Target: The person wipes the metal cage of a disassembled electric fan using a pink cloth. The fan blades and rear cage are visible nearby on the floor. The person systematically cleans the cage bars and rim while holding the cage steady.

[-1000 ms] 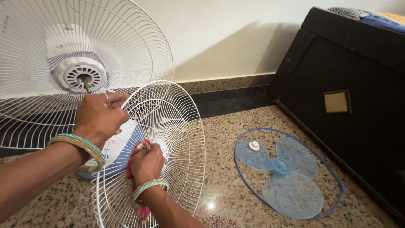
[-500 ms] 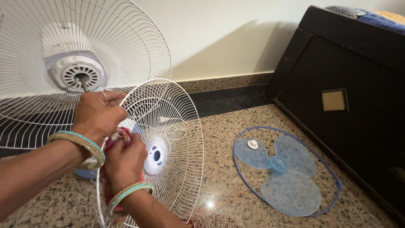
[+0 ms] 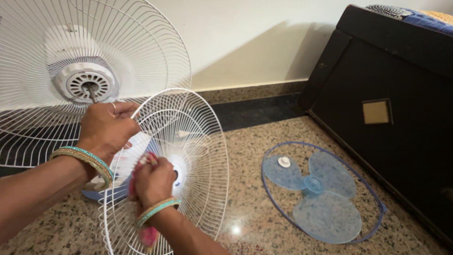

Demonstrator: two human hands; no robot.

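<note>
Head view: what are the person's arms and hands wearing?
Both forearms are bare, with no sleeves in view. The left hand has a ring on one finger, and its wrist carries stacked bangles, gold and turquoise. The right hand has a similar gold and turquoise set of bangles at its wrist. No gloves.

Rear fan guard (image 3: 141, 56) cut off left, cloth (image 3: 147, 233) blurred — mostly hidden

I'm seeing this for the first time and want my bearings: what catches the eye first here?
A loose white wire fan guard stands on edge on the speckled stone floor, the left hand gripping its rim and the right hand pressing a pink cloth near its hub. Behind, left, stands the fan's rear guard; at right lies a translucent blue fan blade.
</note>
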